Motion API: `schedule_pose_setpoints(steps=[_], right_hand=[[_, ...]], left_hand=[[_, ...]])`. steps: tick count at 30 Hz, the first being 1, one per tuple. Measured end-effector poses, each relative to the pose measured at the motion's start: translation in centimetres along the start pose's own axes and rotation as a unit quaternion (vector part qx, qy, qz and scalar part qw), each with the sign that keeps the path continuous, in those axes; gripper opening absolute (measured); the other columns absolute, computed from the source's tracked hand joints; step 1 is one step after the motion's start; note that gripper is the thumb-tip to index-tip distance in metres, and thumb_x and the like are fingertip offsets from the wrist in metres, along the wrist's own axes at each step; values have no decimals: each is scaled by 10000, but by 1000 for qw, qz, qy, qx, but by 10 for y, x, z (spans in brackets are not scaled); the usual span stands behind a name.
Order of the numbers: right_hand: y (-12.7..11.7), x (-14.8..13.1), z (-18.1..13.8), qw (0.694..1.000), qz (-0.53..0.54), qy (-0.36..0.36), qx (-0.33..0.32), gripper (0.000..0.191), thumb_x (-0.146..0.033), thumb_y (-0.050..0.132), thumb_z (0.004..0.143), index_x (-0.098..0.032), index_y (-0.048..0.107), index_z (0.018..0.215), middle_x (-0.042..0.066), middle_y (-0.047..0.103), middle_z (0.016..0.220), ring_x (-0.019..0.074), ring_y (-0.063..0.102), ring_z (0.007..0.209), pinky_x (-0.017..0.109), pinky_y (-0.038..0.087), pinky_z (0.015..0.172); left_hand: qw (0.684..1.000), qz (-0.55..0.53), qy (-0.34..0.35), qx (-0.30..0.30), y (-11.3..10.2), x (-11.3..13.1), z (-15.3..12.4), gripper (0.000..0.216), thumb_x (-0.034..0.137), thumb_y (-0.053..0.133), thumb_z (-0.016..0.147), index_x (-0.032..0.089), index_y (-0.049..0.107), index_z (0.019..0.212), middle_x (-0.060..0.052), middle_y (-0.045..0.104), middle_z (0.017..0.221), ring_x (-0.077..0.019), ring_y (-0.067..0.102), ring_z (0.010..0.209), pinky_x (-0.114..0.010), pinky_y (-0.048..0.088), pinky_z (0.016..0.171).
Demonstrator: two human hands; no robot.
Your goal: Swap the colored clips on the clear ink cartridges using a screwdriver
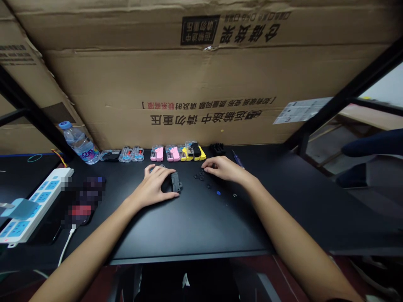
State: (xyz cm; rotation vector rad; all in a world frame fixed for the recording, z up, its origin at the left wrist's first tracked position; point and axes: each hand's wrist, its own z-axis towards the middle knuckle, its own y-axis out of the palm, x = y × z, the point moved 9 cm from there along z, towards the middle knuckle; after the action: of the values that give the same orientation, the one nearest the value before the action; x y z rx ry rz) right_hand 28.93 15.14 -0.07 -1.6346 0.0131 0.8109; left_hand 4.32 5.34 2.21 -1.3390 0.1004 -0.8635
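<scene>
The left hand (156, 184) grips the dark grey block (176, 183) between thumb and fingers; the block's long axis runs away from the person. Small black rings (201, 178) lie right of the block, nearer the right hand (225, 167), fingertips narrowed at the cluster's far edge (a pinched ring cannot be confirmed). A blue disc (218, 193) lies nearer the person; a screwdriver (237, 159), just beyond the right hand.

The bare left forearm (105, 230) and right forearm (289, 224) are slanting inward from below. The left hand (157, 184) is arching with its back uppermost, thumb and index finger gripping in a wide C. The right hand (224, 168) is pointing leftward, its fingers bending, thumb and index fingertips lying close together.
</scene>
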Motion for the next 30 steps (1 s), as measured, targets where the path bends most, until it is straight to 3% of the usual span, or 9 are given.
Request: schedule_pose_setpoints(steps=[3, 8, 15, 26, 30], right_hand=[[2, 0, -1, 1000, 7, 8, -27, 211, -295, 697, 894, -188, 819, 1029, 59, 795, 862, 207, 714, 743, 298, 504, 715], [-3, -8, -2, 1000, 4, -3, 0, 161, -315, 766, 813, -184, 799, 900, 81, 796, 915, 215, 707, 773, 300, 518, 715], [1, -9, -6, 999, 13, 22, -25, 104, -192, 718, 751, -177, 760, 845, 47, 767, 777, 209, 708, 711, 288, 522, 682], [0, -14, -8, 996, -86, 16, -27, 139, -169, 660, 806, -184, 787, 859, 44, 762, 759, 194, 690, 698, 275, 483, 667], [-9, -28, -9, 998, -61, 13, 13, 191, -171, 657, 837, -179, 823, 933, 69, 777, 794, 207, 697, 721, 296, 517, 713]], left_hand=[[1000, 0, -1, 1, -1, 0, 0, 683, 574, 821, 863, 256, 554, 1406, -103, 684, 1392, -336, 577, 1355, -602, 164, 1280], [1000, -10, -4, 5, -2, 0, 0, 684, 523, 851, 836, 261, 539, 1385, -94, 678, 1391, -333, 578, 1357, -597, 172, 1283], [1000, -17, -8, 3, -1, -1, 0, 694, 542, 855, 821, 265, 537, 1373, -101, 680, 1373, -337, 579, 1353, -609, 160, 1284], [1000, -10, -14, 6, -3, -1, 1, 697, 565, 868, 798, 269, 569, 1354, -111, 679, 1366, -357, 539, 1386, -612, 170, 1272], [1000, -3, -9, 9, -2, 0, 1, 705, 580, 861, 801, 261, 575, 1361, -114, 678, 1376, -355, 537, 1392, -605, 170, 1271]])
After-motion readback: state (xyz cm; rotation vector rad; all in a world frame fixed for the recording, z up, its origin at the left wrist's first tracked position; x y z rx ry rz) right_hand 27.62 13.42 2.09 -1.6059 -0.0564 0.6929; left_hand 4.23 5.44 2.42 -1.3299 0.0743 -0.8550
